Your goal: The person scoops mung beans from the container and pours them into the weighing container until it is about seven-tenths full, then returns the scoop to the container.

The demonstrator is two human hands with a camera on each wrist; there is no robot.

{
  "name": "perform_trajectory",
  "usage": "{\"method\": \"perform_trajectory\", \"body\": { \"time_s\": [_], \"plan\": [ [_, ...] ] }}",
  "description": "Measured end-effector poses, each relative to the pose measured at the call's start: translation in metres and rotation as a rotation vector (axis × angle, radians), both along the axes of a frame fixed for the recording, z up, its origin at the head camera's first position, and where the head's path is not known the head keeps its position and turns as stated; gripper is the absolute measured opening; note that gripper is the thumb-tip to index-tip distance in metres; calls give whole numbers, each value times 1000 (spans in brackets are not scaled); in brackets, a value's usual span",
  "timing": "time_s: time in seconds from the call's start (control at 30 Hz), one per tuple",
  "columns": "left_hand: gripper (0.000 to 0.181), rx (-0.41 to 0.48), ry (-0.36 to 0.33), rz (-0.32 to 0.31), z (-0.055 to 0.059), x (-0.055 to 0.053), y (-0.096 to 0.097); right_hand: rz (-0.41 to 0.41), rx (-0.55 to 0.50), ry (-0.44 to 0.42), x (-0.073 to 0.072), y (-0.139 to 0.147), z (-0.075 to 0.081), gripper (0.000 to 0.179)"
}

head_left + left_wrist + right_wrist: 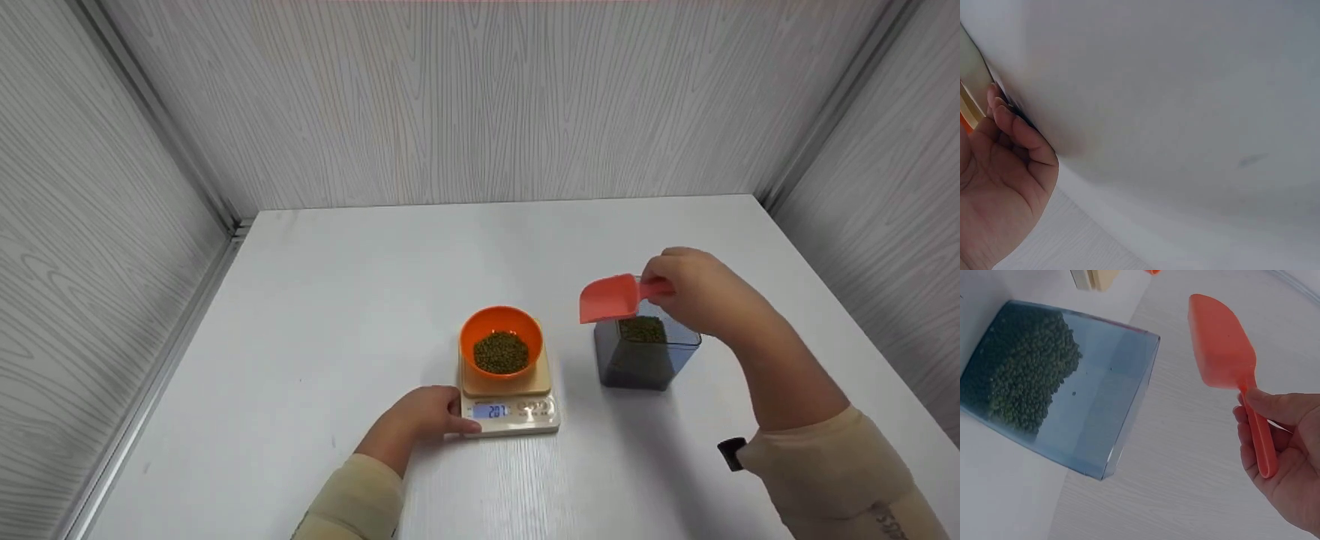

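My right hand grips the handle of a coral-red scoop, thumb along the handle's neck. In the head view the scoop is above the left rim of a clear bluish container. Small green beans, like mung beans, partly fill the container. My left hand holds the front left corner of a kitchen scale; its thumb lies at the front edge, the fingers along the left side. An orange bowl with green beans sits on the scale. The display appears to read 207.
The white table bears the scale at its middle and the container to the right. Pale wood-grain panels stand at the back and both sides. A dark strap end sticks out from my right sleeve.
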State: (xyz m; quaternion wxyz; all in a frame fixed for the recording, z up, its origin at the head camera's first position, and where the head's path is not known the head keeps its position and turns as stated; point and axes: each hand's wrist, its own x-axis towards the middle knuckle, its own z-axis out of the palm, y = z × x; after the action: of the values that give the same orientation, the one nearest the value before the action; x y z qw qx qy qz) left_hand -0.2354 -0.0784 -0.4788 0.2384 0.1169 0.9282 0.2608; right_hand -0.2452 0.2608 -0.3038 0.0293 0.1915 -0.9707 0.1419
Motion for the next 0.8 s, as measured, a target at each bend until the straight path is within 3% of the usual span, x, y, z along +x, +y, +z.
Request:
{"method": "perform_trajectory", "body": {
  "time_s": [0.33, 0.63, 0.8],
  "plan": [
    [42, 0, -8, 11, 0, 0, -1, -121, 8, -78, -1, 41, 8, 12],
    [41, -4, -27, 14, -1, -1, 1, -107, 117, -203, -6, 38, -17, 9],
    [41, -3, -19, 5, 0, -1, 1, -99, 175, -224, -10, 29, -25, 10]
  ]
}}
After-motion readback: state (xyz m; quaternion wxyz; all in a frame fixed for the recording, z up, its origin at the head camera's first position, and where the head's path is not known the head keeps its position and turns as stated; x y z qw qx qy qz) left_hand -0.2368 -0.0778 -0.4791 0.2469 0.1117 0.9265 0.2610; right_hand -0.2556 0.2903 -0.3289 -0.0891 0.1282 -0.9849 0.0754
